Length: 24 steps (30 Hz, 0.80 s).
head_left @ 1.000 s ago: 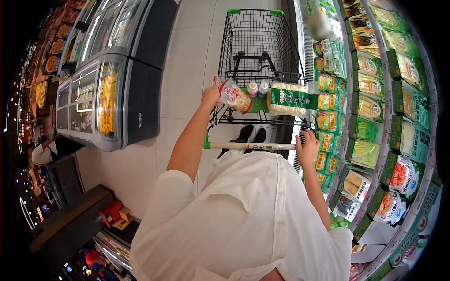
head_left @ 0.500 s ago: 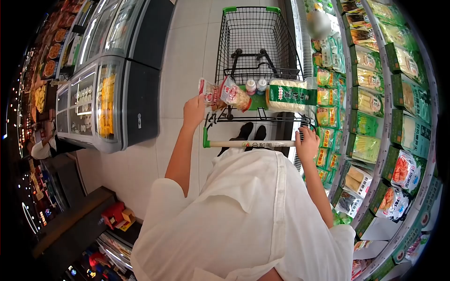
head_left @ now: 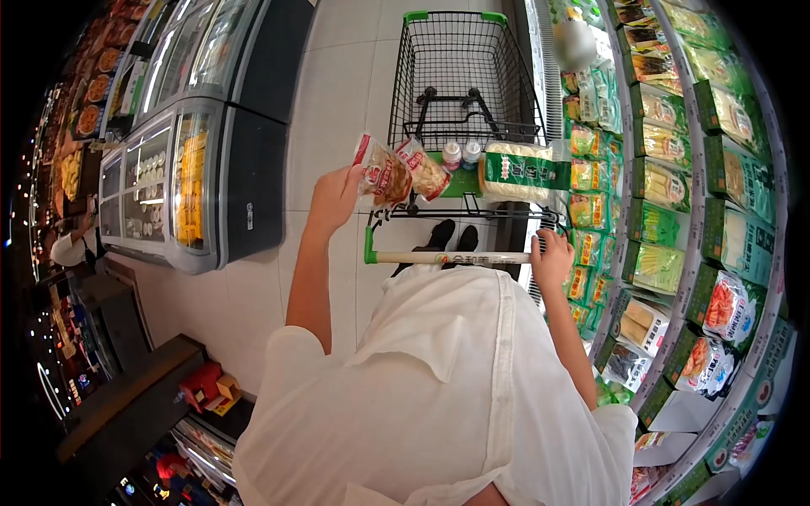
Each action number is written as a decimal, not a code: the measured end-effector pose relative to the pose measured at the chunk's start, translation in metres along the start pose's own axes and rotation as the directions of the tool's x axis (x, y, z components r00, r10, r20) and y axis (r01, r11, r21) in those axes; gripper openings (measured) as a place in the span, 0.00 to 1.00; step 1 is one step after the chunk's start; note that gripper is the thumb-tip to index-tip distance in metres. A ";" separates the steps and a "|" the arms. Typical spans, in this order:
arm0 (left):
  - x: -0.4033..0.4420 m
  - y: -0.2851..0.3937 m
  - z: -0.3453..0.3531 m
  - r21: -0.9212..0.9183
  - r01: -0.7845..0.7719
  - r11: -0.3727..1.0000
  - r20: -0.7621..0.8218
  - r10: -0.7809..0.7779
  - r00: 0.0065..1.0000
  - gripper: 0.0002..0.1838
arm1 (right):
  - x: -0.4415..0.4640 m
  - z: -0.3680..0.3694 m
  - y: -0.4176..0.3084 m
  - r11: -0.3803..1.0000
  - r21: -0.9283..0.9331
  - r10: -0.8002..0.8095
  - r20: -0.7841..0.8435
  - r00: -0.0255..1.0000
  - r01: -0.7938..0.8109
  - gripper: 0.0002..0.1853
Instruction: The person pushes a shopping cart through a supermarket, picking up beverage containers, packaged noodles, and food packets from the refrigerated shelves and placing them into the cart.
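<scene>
My left hand (head_left: 335, 200) is closed on the edge of a red-and-clear snack bag (head_left: 386, 175), held up at the left side of the shopping cart (head_left: 395, 93). Just right of it, a second similar bag (head_left: 429, 171) rests in the cart's front seat tray, partly covered by the first. Two small white-capped bottles (head_left: 452, 155) and a large green-and-white pack (head_left: 525, 171) stand beside it. My right hand (head_left: 553, 255) is at the right end of the handlebar (head_left: 472, 258), its fingers bent around the frame there.
Refrigerated shelves (head_left: 662, 185) full of packaged food line the right side close to the cart. Glass-topped freezers (head_left: 190, 181) stand on the left across the tiled floor (head_left: 333, 84). Another person (head_left: 74, 246) is at the far left.
My left hand has moved left and drawn its snack bag outward, turning more of its front into view. My right hand remains at the handlebar.
</scene>
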<state>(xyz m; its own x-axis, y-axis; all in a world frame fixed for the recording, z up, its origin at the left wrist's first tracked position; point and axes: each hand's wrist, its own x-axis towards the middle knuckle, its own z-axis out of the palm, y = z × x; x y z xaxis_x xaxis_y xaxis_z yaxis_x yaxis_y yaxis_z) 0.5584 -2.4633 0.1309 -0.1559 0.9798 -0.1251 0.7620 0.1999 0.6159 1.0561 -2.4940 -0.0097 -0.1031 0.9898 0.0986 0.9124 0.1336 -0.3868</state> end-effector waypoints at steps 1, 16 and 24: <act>0.008 -0.014 0.010 -0.092 -0.003 0.996 -0.004 0.002 1.000 0.28 | 0.000 0.001 0.000 1.000 -0.001 0.002 -0.002 1.000 -0.002 0.11; 0.058 -0.111 0.151 -0.137 0.313 0.940 -0.326 -0.341 0.882 0.28 | 0.000 -0.032 -0.016 0.987 0.056 -0.157 0.131 0.979 0.150 0.25; -0.048 0.012 0.117 -0.200 0.039 0.979 -0.092 -0.059 0.994 0.17 | 0.029 -0.027 -0.001 0.959 -0.104 -0.153 0.598 0.787 0.265 0.18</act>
<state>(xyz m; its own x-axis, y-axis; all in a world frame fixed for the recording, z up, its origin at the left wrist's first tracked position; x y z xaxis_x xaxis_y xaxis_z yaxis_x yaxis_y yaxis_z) 0.6485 -2.5082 0.0531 -0.2578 0.9621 -0.0887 0.6138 0.2340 0.7540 1.0626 -2.4666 0.0179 -0.4577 0.7881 -0.4115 0.8883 0.3855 -0.2498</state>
